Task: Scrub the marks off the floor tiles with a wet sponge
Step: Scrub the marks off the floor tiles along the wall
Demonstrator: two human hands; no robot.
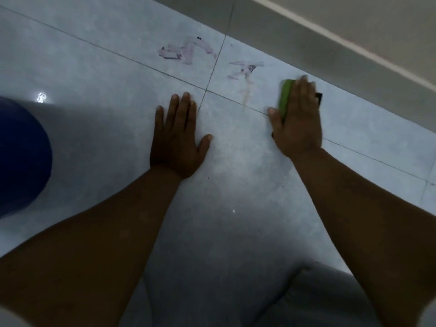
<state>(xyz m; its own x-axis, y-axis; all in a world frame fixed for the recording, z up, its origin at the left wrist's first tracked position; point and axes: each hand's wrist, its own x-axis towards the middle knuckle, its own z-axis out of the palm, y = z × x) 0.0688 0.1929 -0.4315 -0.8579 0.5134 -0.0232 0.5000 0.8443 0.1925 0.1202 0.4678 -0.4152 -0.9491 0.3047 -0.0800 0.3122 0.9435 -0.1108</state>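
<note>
- Nearest the camera, two bare forearms reach forward over the pale grey floor tiles [236, 208], with a blue rounded shape [21, 156] at the left edge that cannot be made out.
- Left hand [177, 140] lies flat on the tile, palm down, fingers spread and straight, thumb out to the right; it holds nothing.
- Just ahead of its fingertips a dark grout line [141, 63] runs across, and a second one crosses it, passing beside the middle finger.
- Right hand [297, 116] presses down on a green sponge [286, 97], fingers laid over the top and thumb on its left side, so the grip is closed around it.
- Sponge rests on the tile, its long axis running away from the camera, roughly in line with the fingers; a dark edge shows at its far right corner and near the wrist.
- Left of the sponge, and beyond it, sit smeared purple marks [245, 69] with a faint streak trailing toward the grout line.
- Farther left, on the next tile, is a larger purple smear [186, 50] with dark strokes.
- Beyond, a pale wall base [330, 43] runs diagonally.
</note>
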